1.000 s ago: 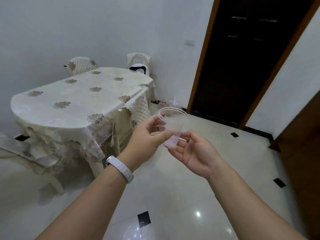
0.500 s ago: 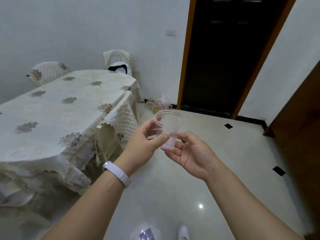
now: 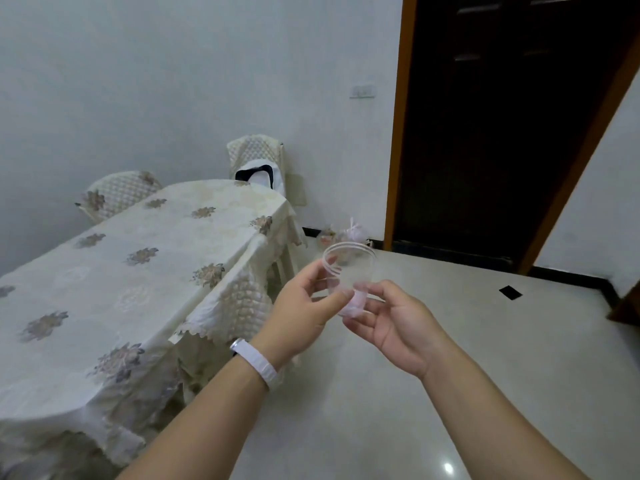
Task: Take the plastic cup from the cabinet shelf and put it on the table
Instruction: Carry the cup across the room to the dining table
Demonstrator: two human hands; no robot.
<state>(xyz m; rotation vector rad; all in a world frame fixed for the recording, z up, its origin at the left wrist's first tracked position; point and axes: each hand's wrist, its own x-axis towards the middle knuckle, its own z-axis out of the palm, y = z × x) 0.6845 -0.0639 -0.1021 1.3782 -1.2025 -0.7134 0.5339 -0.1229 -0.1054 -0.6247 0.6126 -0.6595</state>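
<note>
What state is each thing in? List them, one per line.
plastic cup: upright, empty, held in the air beside the table.
left hand: closed on the cup's side.
right hand: fingers at the cup's base.
table: covered by a floral tablecloth.
door: dark; cannot tell whether shut.

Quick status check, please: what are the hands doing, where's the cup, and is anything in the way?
Left hand and right hand both grip the plastic cup, upright, midair. Not yet on table. Tabletop bare, nothing blocking.
</note>
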